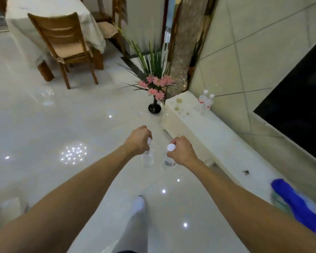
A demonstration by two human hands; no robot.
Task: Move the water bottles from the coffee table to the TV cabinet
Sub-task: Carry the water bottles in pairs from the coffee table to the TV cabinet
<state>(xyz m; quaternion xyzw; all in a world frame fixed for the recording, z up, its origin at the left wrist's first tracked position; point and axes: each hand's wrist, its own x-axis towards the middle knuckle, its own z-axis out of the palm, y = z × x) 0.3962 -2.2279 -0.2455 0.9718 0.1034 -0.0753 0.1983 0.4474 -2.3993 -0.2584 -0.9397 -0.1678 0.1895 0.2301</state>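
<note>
My left hand (138, 139) grips a clear water bottle (148, 157) by its neck, the white cap showing under my fingers. My right hand (182, 150) holds a second clear bottle (169, 162) the same way, its white cap (171, 147) facing me. Both bottles hang over the glossy floor, just left of the pale stone TV cabinet (217, 141). Two more bottles with white caps and red labels (206, 101) stand at the cabinet's far end against the tiled wall. The coffee table is out of view.
A black vase of pink flowers (154, 94) stands on the floor at the cabinet's far corner. The dark TV screen (303, 106) hangs at right. A blue duster (297, 203) lies on the cabinet's near end. A wooden chair (62, 46) and a covered dining table (49, 17) stand at the back left.
</note>
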